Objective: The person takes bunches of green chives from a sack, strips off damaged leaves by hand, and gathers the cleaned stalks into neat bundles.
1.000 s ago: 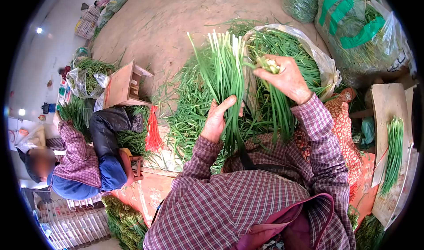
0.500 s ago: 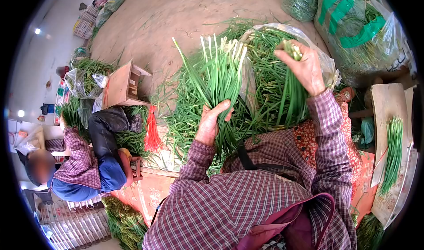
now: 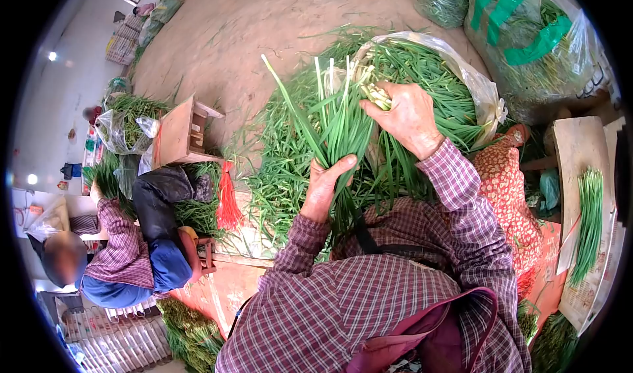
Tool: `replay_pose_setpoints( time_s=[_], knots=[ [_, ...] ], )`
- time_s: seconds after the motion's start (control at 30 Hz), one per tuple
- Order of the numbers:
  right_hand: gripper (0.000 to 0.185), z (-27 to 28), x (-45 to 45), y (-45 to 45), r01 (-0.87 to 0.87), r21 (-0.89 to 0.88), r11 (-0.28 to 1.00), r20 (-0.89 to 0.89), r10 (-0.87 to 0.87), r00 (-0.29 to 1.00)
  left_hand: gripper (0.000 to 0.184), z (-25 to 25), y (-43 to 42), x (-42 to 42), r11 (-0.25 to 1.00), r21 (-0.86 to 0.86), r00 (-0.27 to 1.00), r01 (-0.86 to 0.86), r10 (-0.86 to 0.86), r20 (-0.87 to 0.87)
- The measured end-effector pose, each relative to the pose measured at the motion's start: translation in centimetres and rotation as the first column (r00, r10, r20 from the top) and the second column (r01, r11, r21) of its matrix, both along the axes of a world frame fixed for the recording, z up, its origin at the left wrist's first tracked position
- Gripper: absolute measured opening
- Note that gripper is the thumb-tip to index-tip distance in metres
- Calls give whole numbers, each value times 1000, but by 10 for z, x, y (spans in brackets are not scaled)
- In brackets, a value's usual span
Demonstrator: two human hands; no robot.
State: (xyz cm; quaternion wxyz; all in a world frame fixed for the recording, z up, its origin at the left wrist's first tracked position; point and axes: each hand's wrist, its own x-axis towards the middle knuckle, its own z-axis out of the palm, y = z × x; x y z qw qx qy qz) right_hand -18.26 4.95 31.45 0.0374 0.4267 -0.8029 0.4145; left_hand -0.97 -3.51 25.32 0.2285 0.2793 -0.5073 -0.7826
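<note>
My left hand [image 3: 328, 183] is wrapped round a bunch of long garlic chives [image 3: 344, 134], their white ends pointing up and away from me. One thick stalk leans out to the left of that bunch. Close beside it, my right hand [image 3: 410, 117] is closed on a smaller handful of chives [image 3: 378, 97] near its pale cut ends, the green leaves trailing down below. Both hands are above a big heap of loose chives [image 3: 283, 162] and an opened clear plastic bag [image 3: 484, 83] full of more.
Large stuffed plastic bags [image 3: 521, 63] stand at the back right. A neat bundle of chives [image 3: 589, 221] lies on a board at the right. Red ties [image 3: 229, 198] hang by a wooden stool [image 3: 181, 132]. Another person [image 3: 128, 248] sits at the left, handling greens.
My right hand has moved left and slightly down with its handful, from over the bag to beside the bunch in my left hand. My left hand keeps its hold.
</note>
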Motion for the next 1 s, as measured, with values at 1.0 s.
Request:
replay_pose_setpoints(
  time_s=[1.0],
  knots=[
    [30,-19,-16,11,-52,-551,833,793,542,276,21,-7,2,7,979,170,993,112,-102,-63]
  ],
)
